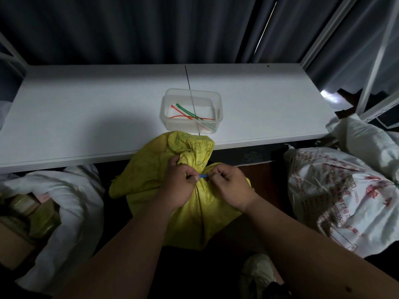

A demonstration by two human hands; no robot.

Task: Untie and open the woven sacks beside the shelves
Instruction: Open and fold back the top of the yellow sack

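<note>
I'm on the untying step: the yellow sack (187,203) stands on the floor just in front of the white shelf (108,117), its neck bunched and cinched by a blue tie (203,176). My left hand (180,186) has its fingers curled around the gathered neck, with thumb and forefinger pinching at the tie's left end; my right hand (230,183) pinches the tie's right end, fingers folded tight together. Both forearms reach in from below, wrists bent down over the neck.

Next, I judge, the tie has to be worked loose or slid off (the lock itself is too small to make out), then the mouth spread open. That calls for a steady hold on the neck while the other hand pulls.

On the shelf behind the sack sits a clear tub (191,111) holding red and green ties (190,114). A printed white sack (336,195) lies to the yellow sack's right, another white sack (71,203) to its left.
</note>
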